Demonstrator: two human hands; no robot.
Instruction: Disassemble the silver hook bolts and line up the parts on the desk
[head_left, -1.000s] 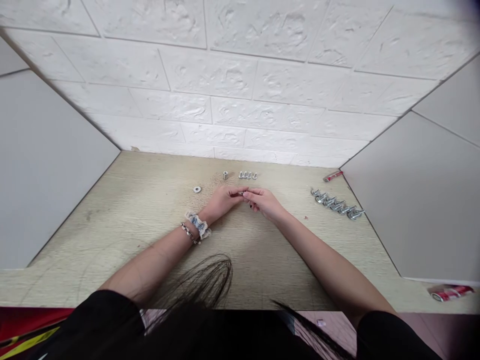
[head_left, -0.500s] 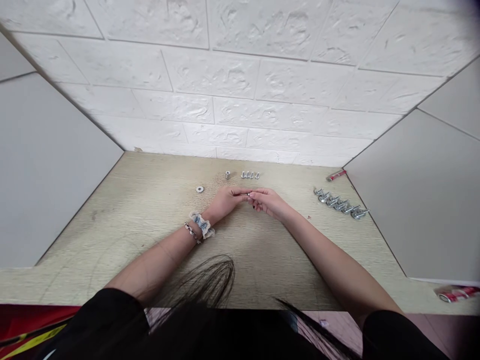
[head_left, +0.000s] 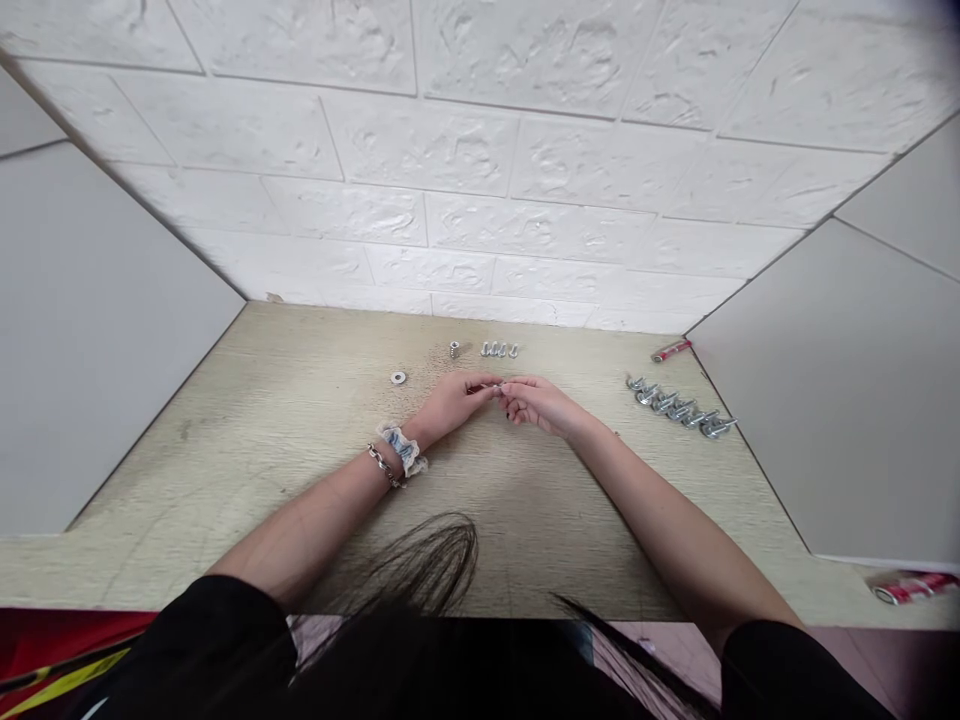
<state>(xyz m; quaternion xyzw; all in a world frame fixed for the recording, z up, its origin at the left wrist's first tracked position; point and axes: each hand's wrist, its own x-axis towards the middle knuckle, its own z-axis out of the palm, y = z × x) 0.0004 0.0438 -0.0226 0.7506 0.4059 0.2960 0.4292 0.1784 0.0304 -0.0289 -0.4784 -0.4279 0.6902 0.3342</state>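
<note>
My left hand (head_left: pixel 450 400) and my right hand (head_left: pixel 536 405) meet fingertip to fingertip over the middle of the table. Both are closed in a pinch on a small silvery metal piece (head_left: pixel 496 390); fingers cover most of it, so its kind is unclear. Behind them stand several short silver screws (head_left: pixel 499 350) in a row. A small ridged metal cylinder (head_left: pixel 454 350), perhaps stacked nuts, stands left of the screws. Left of my left hand lies a flat round washer (head_left: pixel 398 378).
A slanting row of silver bolts with washers (head_left: pixel 679 407) lies on the wooden table (head_left: pixel 247 430) at right. One red cylinder (head_left: pixel 671 351) lies near the back right corner, another (head_left: pixel 915 588) at the front right. A white brick wall (head_left: pixel 480 150) and grey side panels (head_left: pixel 847 400) enclose the table.
Both hands stay in nearly the same place. The fingers have shifted slightly around the small metal piece, and the view has drifted a little. The parts on the table have not moved.
</note>
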